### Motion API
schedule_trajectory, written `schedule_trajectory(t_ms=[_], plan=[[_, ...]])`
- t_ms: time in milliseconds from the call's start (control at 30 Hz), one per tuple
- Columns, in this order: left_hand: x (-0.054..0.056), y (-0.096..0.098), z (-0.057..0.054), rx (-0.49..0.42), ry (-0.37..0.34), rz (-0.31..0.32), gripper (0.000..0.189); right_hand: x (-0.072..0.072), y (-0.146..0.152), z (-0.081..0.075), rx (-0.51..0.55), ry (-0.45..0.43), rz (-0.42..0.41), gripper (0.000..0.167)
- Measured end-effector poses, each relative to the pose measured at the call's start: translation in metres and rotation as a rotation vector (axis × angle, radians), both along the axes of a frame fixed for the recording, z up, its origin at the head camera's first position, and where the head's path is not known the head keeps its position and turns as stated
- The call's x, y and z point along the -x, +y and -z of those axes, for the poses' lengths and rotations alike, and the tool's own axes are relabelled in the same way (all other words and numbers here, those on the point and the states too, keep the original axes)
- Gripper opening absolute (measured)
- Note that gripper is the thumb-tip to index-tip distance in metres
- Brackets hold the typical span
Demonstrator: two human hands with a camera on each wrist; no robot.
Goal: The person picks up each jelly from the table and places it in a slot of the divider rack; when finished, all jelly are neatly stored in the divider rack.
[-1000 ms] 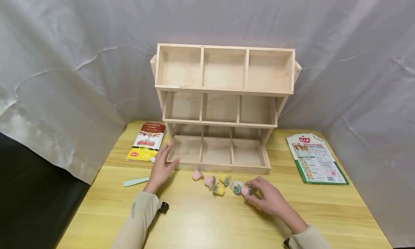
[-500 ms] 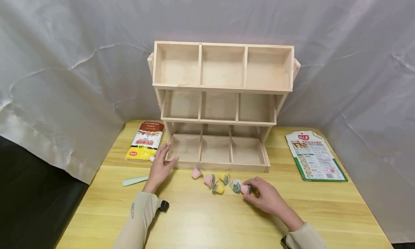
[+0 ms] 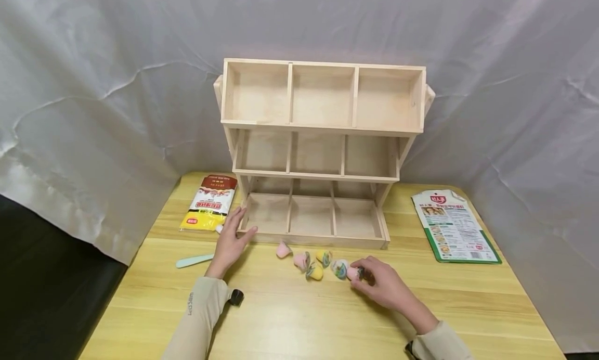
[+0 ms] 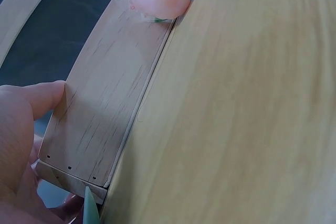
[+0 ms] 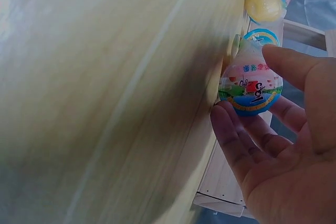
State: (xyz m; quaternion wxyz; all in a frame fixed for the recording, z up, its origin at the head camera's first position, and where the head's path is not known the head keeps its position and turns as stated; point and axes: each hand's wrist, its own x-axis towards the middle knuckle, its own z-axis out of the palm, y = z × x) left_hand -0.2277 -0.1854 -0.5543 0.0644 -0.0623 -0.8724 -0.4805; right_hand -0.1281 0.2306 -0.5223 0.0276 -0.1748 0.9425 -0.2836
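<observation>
Near the right end of a loose row of jelly cups, my right hand (image 3: 386, 284) pinches a pink jelly cup (image 5: 252, 85) between thumb and fingertips, low at the tabletop. Beside it lie a whitish jelly cup (image 3: 339, 269), two yellow ones, one the front yellow jelly cup (image 3: 316, 272), and two more pink ones, including the leftmost pink jelly cup (image 3: 283, 250). My left hand (image 3: 228, 248) rests at the front left corner of a three-tier wooden rack (image 3: 309, 240), fingers along its side and thumb touching the front board's edge (image 4: 65, 85).
A red, white and yellow packet (image 3: 210, 204) lies left of the rack. A mint-green handled utensil (image 3: 194, 261) is partly hidden by my left hand. To the right lies a white and green pouch (image 3: 456, 227). Grey curtains (image 3: 515, 115) hang behind the table.
My right thumb and fingers have closed in on the pink jelly cup, which stays in about the same place. My left hand has kept its place at the rack's corner.
</observation>
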Motion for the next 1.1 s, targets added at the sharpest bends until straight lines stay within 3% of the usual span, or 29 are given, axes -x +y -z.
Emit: schedule_trajectory(t_ms=[367,633,1100], plan=[[0.0,0.001,0.001,-0.012,-0.012,0.01,0.074,-0.001,0.001,-0.001,-0.021,-0.024,0.012,0.03],[0.001,-0.001,0.001,-0.007,-0.014,0.003,0.073,0.0,0.003,-0.011,0.005,-0.004,0.052,0.033],[0.0,0.0,0.0,0.006,-0.019,-0.002,0.073,0.012,0.01,-0.03,0.065,0.218,0.066,0.045]])
